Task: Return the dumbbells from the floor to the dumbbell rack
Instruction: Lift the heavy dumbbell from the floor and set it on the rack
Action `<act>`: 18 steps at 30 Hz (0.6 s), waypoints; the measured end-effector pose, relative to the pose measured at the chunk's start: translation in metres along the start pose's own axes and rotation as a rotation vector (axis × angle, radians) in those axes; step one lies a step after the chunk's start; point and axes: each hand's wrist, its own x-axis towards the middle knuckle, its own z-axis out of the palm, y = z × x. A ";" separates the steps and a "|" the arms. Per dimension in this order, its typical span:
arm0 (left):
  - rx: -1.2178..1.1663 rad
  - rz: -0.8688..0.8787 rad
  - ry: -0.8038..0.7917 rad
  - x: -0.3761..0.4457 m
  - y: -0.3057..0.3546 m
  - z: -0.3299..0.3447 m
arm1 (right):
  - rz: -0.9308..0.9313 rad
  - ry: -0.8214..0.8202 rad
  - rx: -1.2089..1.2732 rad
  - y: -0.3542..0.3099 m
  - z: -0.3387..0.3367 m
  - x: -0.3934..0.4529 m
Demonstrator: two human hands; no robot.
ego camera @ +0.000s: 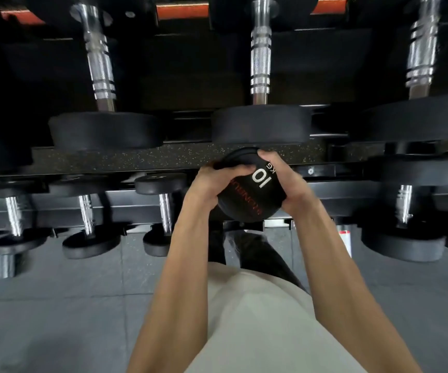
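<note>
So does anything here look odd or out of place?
Nothing looks damaged or askew. Both hands, left hand and right hand, grip the 10 kg dumbbell at the rack; the racked ones sit straight.

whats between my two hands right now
The 10 kg dumbbell: its round black end sits between the left hand and the right hand, both gripping its rim, in the head view.

A black round-headed dumbbell [252, 189], end face marked "10 KG", held end-on against the black dumbbell rack's [322, 170] lower tier.
</note>
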 end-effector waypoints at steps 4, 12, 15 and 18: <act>0.062 0.056 -0.004 0.009 0.007 0.000 | 0.000 0.018 0.041 0.002 -0.002 0.016; 0.183 0.175 -0.027 0.014 0.012 -0.004 | -0.088 0.069 0.077 0.004 0.000 0.019; 0.150 0.188 -0.005 0.012 0.002 -0.004 | -0.104 0.126 0.110 0.007 0.005 0.013; 0.096 0.222 0.029 0.010 -0.015 -0.006 | -0.150 0.106 0.105 0.012 0.005 0.012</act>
